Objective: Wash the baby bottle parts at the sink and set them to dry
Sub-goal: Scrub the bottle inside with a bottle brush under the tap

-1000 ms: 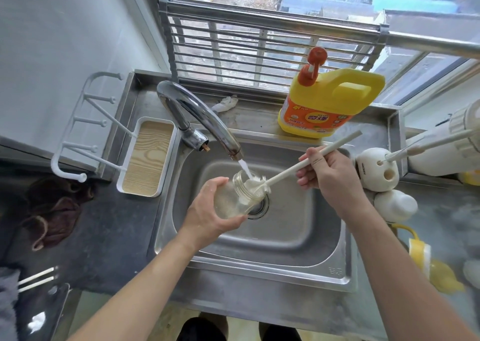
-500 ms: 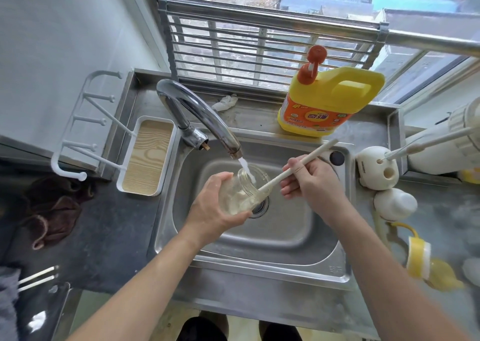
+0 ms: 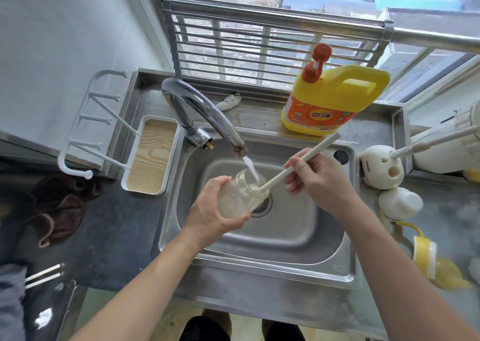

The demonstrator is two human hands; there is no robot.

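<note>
Sink point(image 3: 259, 269) front rim is seen nearest, with both forearms reaching over it. Left hand point(image 3: 210, 210) is wrapped round the body of the clear baby bottle point(image 3: 240, 194), which is held tilted over the basin just above the drain point(image 3: 263, 205), mouth turned up and away towards the tap. Right hand point(image 3: 318, 178) is pinched on the white brush handle point(image 3: 298, 162); the brush end is pushed into the bottle mouth and the head is blurred behind the glass. The hands are kept apart, each clamped on its own item. A water stream point(image 3: 250, 169) is run from the faucet point(image 3: 205, 109) into the bottle opening. On the table point(image 3: 446, 210) right of the sink, a yellow handle ring point(image 3: 424, 260), a white dome-shaped part point(image 3: 400, 203) and a white brush holder point(image 3: 381, 169) are set near each other. A brown cloth point(image 3: 59, 210) is left on the dark surface to the left. A white drying rack point(image 3: 152, 156) with a wood-grain tray is placed just beside the sink's left edge. A yellow detergent jug point(image 3: 335, 101) is stood behind the basin, with a crumpled tissue point(image 3: 230, 101) beside the faucet and a window grille point(image 3: 259, 49) behind.
</note>
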